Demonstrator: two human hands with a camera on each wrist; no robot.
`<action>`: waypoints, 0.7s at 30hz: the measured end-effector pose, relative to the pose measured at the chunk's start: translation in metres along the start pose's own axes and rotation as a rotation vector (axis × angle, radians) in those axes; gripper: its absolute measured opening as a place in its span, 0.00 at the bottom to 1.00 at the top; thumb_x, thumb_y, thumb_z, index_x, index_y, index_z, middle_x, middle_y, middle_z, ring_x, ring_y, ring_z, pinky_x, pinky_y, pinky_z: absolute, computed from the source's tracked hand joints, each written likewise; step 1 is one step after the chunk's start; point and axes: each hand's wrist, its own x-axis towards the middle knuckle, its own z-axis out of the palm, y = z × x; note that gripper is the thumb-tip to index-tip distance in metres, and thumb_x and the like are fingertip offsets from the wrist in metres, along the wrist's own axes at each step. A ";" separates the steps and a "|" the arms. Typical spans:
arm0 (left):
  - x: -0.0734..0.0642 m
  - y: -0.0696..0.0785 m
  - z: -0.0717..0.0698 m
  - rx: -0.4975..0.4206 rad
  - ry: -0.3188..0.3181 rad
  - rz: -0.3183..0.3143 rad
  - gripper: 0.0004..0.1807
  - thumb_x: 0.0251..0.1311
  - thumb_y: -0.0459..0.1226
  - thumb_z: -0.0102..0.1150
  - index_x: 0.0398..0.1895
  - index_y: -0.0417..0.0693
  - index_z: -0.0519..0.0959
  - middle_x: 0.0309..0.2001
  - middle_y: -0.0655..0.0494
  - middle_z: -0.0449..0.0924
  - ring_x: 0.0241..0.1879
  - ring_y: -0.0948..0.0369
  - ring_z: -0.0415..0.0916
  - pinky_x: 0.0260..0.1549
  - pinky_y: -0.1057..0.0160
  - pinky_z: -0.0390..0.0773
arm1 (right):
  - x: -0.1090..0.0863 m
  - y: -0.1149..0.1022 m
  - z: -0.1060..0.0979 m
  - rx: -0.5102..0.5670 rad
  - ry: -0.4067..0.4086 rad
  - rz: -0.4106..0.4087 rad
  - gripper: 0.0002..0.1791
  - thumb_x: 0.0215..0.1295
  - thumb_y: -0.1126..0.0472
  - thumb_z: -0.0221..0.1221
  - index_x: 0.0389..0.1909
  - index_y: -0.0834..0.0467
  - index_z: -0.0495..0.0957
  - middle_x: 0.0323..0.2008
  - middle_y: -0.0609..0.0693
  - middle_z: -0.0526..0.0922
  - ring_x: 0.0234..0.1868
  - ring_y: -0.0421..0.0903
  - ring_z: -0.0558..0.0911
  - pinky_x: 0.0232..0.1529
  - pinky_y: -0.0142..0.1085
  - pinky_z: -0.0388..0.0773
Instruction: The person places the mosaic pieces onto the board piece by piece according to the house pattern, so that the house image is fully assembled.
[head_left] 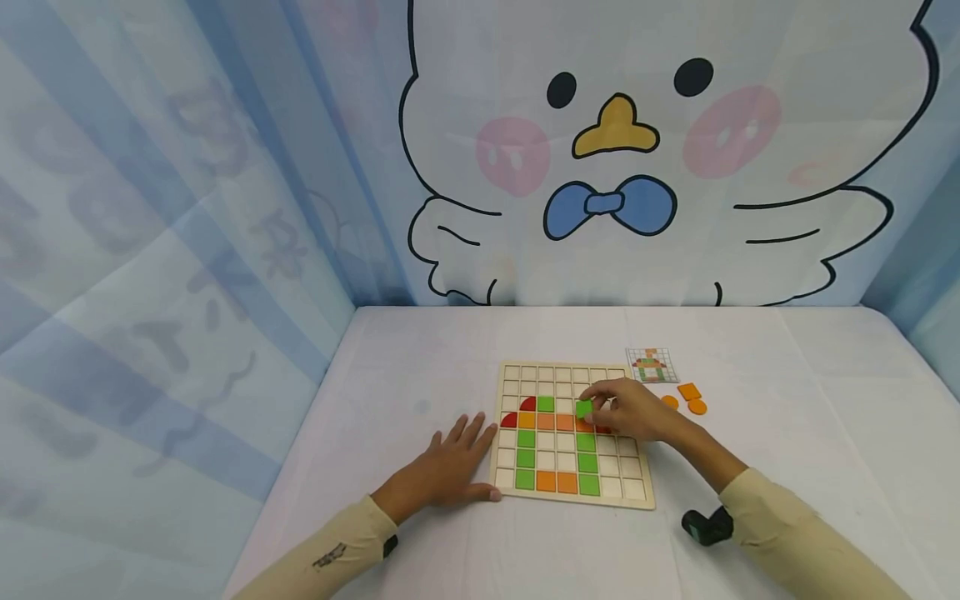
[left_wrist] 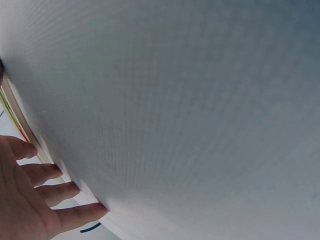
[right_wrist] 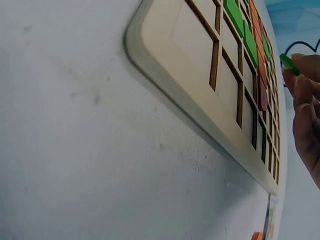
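Observation:
A wooden grid board [head_left: 630, 492] lies flat on the white table, with green, orange and red tiles set in several of its cells. My right hand [head_left: 630, 408] is over the upper right part of the board and pinches a green square tile [head_left: 583, 408] between thumb and fingers. In the right wrist view that green tile [right_wrist: 289, 64] shows edge-on at the fingertips, above the board. With fingers spread, my left hand [head_left: 450, 467] rests on the table and touches the board's left edge. The left wrist view shows its extended fingers [left_wrist: 60, 192] beside the board's rim.
Behind the board's upper right corner lies a small pattern card [head_left: 651, 365]. Near it are loose orange pieces: a square tile [head_left: 689, 391] and a round one [head_left: 697, 407], plus another partly covered by the hand. A patterned curtain [head_left: 607, 267] hangs behind the table.

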 end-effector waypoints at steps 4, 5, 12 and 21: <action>0.001 0.000 0.001 0.003 0.002 0.001 0.56 0.52 0.72 0.51 0.79 0.55 0.48 0.79 0.49 0.44 0.77 0.44 0.46 0.65 0.35 0.62 | 0.011 -0.002 0.005 -0.009 0.011 0.010 0.15 0.60 0.60 0.66 0.48 0.57 0.81 0.31 0.45 0.80 0.27 0.40 0.73 0.29 0.31 0.71; 0.001 0.000 0.001 0.003 0.002 0.001 0.56 0.52 0.72 0.51 0.79 0.55 0.48 0.79 0.49 0.44 0.77 0.44 0.46 0.65 0.35 0.62 | 0.013 -0.003 0.007 -0.007 0.015 0.012 0.15 0.60 0.60 0.66 0.48 0.57 0.81 0.31 0.45 0.80 0.28 0.41 0.74 0.30 0.31 0.72; 0.000 0.001 0.001 -0.007 -0.006 -0.006 0.56 0.52 0.72 0.51 0.79 0.55 0.48 0.79 0.49 0.44 0.77 0.44 0.45 0.65 0.35 0.61 | 0.026 -0.006 0.016 -0.003 0.050 0.018 0.13 0.60 0.60 0.67 0.45 0.57 0.80 0.31 0.45 0.81 0.33 0.42 0.76 0.36 0.35 0.72; -0.001 0.001 -0.001 -0.010 -0.002 -0.004 0.56 0.52 0.72 0.52 0.79 0.55 0.48 0.79 0.49 0.44 0.77 0.44 0.46 0.65 0.35 0.61 | 0.033 -0.005 0.023 -0.046 0.054 0.077 0.14 0.60 0.57 0.66 0.45 0.57 0.80 0.31 0.45 0.81 0.30 0.41 0.75 0.35 0.35 0.71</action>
